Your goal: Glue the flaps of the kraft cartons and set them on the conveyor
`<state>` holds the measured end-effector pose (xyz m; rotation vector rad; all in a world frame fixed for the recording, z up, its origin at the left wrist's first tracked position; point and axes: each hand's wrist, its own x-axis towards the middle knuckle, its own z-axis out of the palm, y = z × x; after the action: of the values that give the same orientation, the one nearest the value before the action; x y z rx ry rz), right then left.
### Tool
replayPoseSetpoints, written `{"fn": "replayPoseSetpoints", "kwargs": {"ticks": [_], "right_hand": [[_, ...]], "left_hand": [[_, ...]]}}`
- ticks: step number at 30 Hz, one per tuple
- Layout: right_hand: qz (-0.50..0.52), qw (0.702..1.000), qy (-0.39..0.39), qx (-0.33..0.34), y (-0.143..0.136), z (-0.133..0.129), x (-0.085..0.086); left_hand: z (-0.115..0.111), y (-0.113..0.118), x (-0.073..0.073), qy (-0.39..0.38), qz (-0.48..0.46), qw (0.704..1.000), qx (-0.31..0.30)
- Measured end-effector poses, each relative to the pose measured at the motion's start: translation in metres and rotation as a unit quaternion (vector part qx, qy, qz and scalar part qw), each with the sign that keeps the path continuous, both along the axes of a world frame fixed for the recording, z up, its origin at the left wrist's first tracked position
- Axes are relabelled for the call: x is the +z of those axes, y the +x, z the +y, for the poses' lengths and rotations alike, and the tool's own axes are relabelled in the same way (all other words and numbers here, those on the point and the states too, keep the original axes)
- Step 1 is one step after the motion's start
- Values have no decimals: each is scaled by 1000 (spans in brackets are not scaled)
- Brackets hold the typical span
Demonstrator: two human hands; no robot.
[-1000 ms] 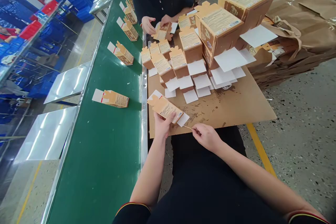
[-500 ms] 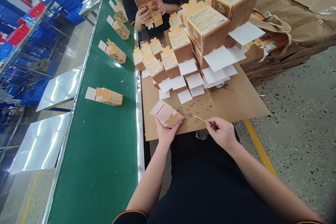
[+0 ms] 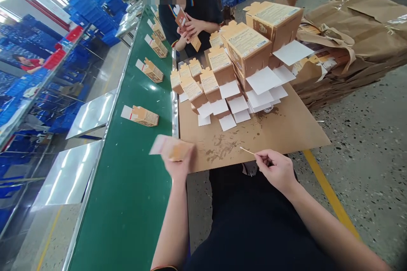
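Observation:
My left hand grips a small box with a raised white flap, blurred by motion, over the edge between the green conveyor and the cardboard-covered table. Pinched in my right hand is a thin cotton swab, its white tip pointing left above dark wet smears on the cardboard. Stacked brown boxes with white flaps fill the table's far part. On the belt, the nearest standing box is up and left of my left hand.
Across the table, a person folds a brown carton in both hands. More boxes stand in a row up the belt. Brown paper bundles lie at the right. Metal trays flank the conveyor's left side.
My left hand has carried the box leftward from the cardboard to the conveyor's edge. My right hand still holds the swab. The view has shifted, and the other person's carton is turned differently.

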<state>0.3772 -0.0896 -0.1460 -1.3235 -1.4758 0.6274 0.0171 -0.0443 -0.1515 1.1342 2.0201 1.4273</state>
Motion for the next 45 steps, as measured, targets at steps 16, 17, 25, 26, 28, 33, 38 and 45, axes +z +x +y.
{"fn": "replayPoseSetpoints", "kwargs": {"ticks": [16,17,25,26,28,33,38,45], "right_hand": [[-11,997,-43,-67,48,8,2],[-12,996,-47,-79,55,5,2],[7,996,-34,-82,47,12,16],[9,996,-29,-83,43,11,17],[12,996,-23,-88,39,8,19],[9,993,-23,-112,43,-7,25],[31,992,-29,-117,51,-16,32],[9,999,-43,17,18,-12,25]], "left_hand": [[-29,-93,8,132,97,946,279],[-22,-82,12,149,90,954,245],[177,32,78,-15,-171,983,-62],[200,44,82,-43,-179,981,-68],[230,64,86,-92,-192,974,-77],[241,75,82,-102,-221,962,-122],[176,47,71,15,-248,965,-87],[31,60,25,16,-331,934,-135]]}}
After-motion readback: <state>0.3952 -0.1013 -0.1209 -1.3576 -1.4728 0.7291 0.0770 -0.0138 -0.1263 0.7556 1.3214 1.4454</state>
